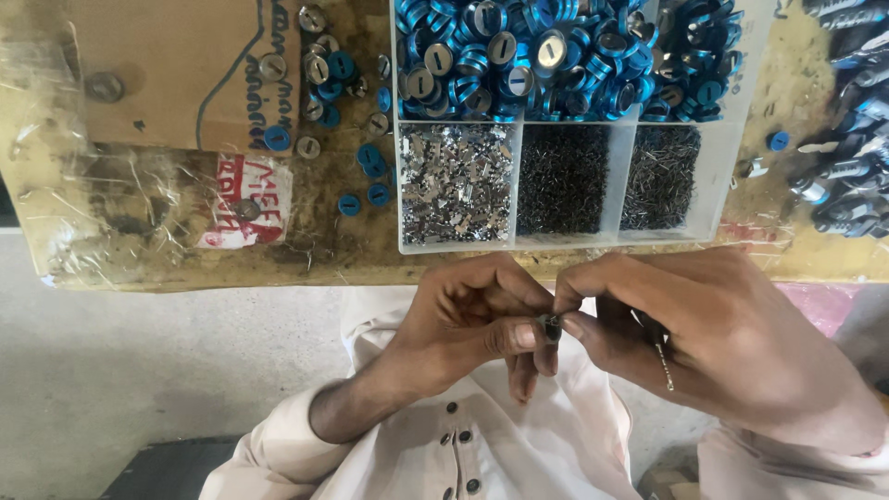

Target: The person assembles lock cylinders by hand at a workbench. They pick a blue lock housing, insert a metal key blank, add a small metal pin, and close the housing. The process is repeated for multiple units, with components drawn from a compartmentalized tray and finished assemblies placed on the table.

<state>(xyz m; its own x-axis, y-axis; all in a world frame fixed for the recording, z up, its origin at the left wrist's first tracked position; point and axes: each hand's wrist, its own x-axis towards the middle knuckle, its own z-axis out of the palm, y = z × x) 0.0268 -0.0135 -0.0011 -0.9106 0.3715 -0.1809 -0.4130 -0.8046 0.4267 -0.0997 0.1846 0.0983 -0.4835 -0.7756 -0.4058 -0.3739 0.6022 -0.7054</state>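
At desk edge, both hands meet.
Left hand (468,319): grip pinching one small dark round part (552,326).
Right hand (713,343): fingertips pressed on same part.
Tray (732,185): four compartments visible.
Loose blue discs (370,176): several on desk (167,259).

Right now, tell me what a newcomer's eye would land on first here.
First, the heap of shiny blue metal rings with slotted silver centres, filling the top compartment of the clear plastic divided tray on the worn wooden bench. Below the bench edge, the left hand and right hand meet, pinching one small dark round part between their fingertips. More blue rings lie scattered left of the tray.
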